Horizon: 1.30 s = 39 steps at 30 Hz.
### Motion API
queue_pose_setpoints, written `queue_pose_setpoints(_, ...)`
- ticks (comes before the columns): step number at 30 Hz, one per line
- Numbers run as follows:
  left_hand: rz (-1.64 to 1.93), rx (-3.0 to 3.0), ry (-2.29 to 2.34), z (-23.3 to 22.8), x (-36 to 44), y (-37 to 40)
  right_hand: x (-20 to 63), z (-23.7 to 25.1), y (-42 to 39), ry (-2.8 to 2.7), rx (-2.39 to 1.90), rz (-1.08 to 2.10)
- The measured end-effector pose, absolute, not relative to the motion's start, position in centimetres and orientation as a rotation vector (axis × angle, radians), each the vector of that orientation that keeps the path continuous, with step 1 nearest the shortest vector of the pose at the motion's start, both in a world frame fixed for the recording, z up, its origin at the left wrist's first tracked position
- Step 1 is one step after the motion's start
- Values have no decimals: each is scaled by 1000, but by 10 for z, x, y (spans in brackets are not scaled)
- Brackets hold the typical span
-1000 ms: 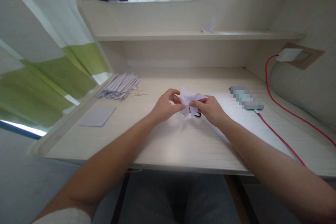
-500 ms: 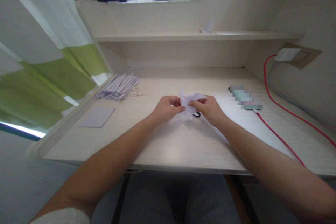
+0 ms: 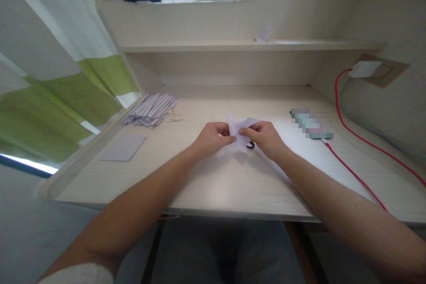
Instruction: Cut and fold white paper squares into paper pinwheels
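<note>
Between my two hands is a small sheet of thin white paper (image 3: 240, 132), creased and standing up at its edges. My left hand (image 3: 218, 136) pinches its left side between thumb and fingers. The right side is pinched by my right hand (image 3: 261, 136). A black loop (image 3: 250, 145), perhaps a scissor handle, shows on the desk below the paper; the rest of it is hidden. To the left lies a pile of thin rolled white paper sticks (image 3: 151, 108), with a tangle of pale strings (image 3: 173, 116) beside it. Nearer me sits a flat stack of white paper (image 3: 123, 148).
A phone (image 3: 311, 124) lies on the desk (image 3: 213, 186) at the right, joined by a red cable (image 3: 354, 177) to a white charger (image 3: 364, 69) on the wall. A shelf (image 3: 199, 47) runs along the back. Green and white curtains (image 3: 60, 97) hang at the left.
Hardly anything differs. Both hands keep their pinch on the paper, and its upper edge has shifted very slightly.
</note>
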<state>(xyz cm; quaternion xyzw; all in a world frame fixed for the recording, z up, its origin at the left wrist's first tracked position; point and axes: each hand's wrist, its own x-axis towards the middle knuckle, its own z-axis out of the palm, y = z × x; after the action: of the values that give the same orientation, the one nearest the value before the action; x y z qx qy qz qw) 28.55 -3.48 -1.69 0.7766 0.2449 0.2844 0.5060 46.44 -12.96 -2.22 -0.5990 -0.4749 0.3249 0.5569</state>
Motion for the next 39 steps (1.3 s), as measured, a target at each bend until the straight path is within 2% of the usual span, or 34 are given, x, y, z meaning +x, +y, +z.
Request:
queue_pose_setpoints(10, 697, 1489, 486, -19, 290, -29, 465, -21, -130, -1227, -1504, 711)
queue_pose_setpoints(24, 679, 1462, 477, -14, 288, -32, 461, -19, -130, -1077, -1470, 805)
queue_pose_setpoints(39, 691, 1581, 674, -13, 286, -32, 461, -20, -126, -985, -1447, 875)
